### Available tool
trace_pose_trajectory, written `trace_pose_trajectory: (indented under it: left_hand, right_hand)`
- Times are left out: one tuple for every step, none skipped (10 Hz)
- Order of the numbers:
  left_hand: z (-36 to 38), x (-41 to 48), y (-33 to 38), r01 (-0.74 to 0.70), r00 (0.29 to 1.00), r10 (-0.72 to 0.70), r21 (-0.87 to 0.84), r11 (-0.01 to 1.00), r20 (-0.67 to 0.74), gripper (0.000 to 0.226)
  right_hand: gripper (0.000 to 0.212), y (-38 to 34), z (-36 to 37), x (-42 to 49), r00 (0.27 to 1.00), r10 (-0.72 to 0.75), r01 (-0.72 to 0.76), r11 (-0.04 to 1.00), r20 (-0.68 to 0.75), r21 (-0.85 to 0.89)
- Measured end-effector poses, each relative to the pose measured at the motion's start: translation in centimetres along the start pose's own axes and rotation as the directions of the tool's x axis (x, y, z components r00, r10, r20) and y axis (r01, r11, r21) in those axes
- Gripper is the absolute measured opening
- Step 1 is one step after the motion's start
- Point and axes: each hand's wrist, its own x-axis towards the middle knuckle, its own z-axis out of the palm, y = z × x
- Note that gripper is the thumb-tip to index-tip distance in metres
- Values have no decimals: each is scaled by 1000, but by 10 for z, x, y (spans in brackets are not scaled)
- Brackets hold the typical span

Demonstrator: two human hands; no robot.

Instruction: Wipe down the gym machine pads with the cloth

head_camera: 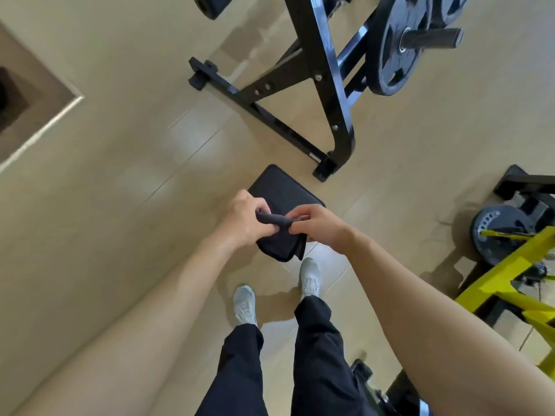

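A dark grey cloth hangs folded between both hands at the centre of the head view. My left hand grips its upper left edge. My right hand pinches the upper right edge, close to the left hand. Just beyond the hands lies a flat black rectangular pad, low over the tiled floor; the hands and cloth cover its near end. Whether the cloth touches the pad I cannot tell.
A black steel machine frame stands ahead with a black weight plate on its peg. At the right is a yellow machine frame with another plate. Beige floor tiles spread to the left. My feet in light shoes stand below the cloth.
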Motion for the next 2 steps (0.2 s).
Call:
trace_pose_trajectory:
  left_hand:
    - [27,37,-26,140,990,-131,-241,960,56,40]
    - [53,75,-44,220,969,-247,-370,903,-26,50]
  right_hand:
    - [20,25,-3,31,997,81,-83,961,20,263]
    - [18,41,-4,74,978,166,-119,940,-124,319]
